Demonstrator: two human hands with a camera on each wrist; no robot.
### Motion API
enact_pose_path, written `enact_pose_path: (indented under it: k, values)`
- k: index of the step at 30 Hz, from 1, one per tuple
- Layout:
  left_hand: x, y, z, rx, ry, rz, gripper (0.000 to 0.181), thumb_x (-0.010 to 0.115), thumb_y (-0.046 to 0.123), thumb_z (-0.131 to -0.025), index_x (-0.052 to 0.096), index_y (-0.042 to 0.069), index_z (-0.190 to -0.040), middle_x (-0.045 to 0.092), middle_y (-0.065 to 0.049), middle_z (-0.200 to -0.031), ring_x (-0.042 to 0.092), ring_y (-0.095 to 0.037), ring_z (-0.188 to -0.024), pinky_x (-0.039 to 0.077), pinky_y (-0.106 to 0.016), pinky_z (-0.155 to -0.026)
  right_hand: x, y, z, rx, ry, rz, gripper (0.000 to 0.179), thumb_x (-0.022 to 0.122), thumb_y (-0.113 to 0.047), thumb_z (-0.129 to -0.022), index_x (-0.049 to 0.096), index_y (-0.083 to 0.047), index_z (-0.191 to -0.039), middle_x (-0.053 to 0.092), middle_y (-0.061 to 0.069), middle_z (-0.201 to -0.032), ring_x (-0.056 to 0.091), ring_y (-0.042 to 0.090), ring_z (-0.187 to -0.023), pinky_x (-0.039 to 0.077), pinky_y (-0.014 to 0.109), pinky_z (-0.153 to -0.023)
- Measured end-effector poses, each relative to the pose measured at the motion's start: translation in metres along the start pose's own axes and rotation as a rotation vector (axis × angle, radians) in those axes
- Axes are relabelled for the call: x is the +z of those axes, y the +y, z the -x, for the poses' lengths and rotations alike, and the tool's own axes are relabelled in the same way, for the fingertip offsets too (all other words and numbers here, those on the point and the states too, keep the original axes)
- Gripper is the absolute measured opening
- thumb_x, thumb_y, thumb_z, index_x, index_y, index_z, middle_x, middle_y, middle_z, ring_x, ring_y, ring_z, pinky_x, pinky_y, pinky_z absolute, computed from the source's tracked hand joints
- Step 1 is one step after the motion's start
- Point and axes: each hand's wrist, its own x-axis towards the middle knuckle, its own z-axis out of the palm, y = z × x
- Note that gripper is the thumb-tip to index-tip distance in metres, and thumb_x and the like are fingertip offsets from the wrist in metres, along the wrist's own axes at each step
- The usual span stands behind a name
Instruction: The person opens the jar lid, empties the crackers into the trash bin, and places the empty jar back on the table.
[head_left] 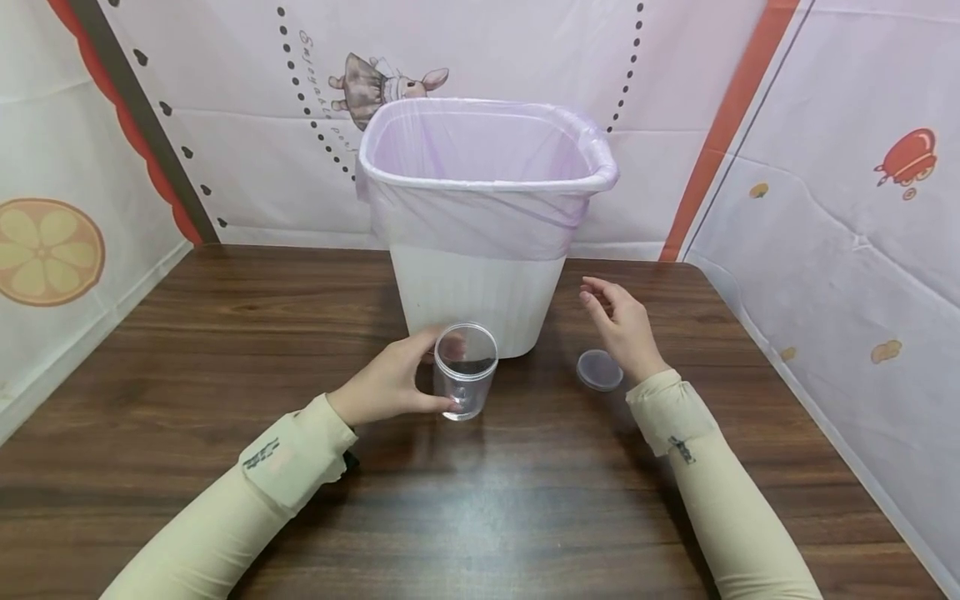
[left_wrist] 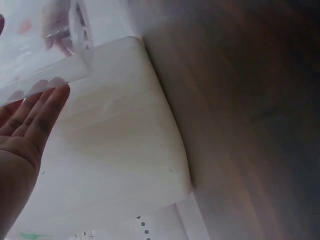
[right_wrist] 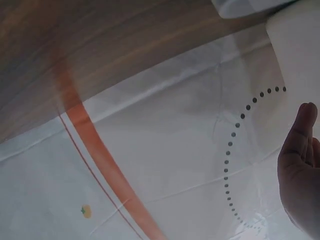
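Observation:
A clear, see-through jar [head_left: 465, 385] without its lid stands near the middle of the table, in front of the bin. My left hand [head_left: 390, 379] holds it from the side, thumb at the front and fingers round the back. In the left wrist view the fingers [left_wrist: 47, 112] lie against the jar wall [left_wrist: 45, 75]. A round translucent lid [head_left: 599, 371] lies flat on the table to the right. Above and just beyond the lid is my right hand [head_left: 626, 329], its fingers loosely bent and holding nothing.
Behind the jar stands a tall white bin [head_left: 480, 296], lined with a thin purple bag [head_left: 480, 221] folded over its rim. The brown wooden table [head_left: 480, 517] is bordered by printed cloth walls [head_left: 847, 167] at the back and both sides.

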Motion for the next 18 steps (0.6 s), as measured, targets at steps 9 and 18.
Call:
enact_pose_path:
  k: [9, 18]
  values:
    - [0.003, -0.003, -0.001, -0.021, -0.054, -0.068, 0.082, 0.087, 0.024, -0.068, 0.045, 0.01, -0.137, 0.06, 0.001, -0.127, 0.058, -0.016, -0.118, 0.045, -0.038, -0.103, 0.003, 0.009, 0.003, -0.017, -0.225, 0.14, 0.056, 0.055, -0.034, -0.097, 0.046, 0.0, -0.14, 0.054, 0.021, -0.135, 0.051, 0.036, -0.126, 0.04, 0.05, -0.106]
    - [0.005, -0.006, 0.0, -0.04, -0.077, -0.103, 0.08, 0.086, 0.023, -0.068, 0.045, 0.013, -0.136, 0.063, 0.002, -0.12, 0.06, -0.013, -0.112, 0.048, -0.036, -0.098, 0.012, 0.014, 0.005, 0.001, -0.443, 0.312, 0.076, 0.061, -0.048, -0.09, 0.041, 0.005, -0.141, 0.046, 0.023, -0.144, 0.038, 0.038, -0.137, 0.03, 0.051, -0.114]
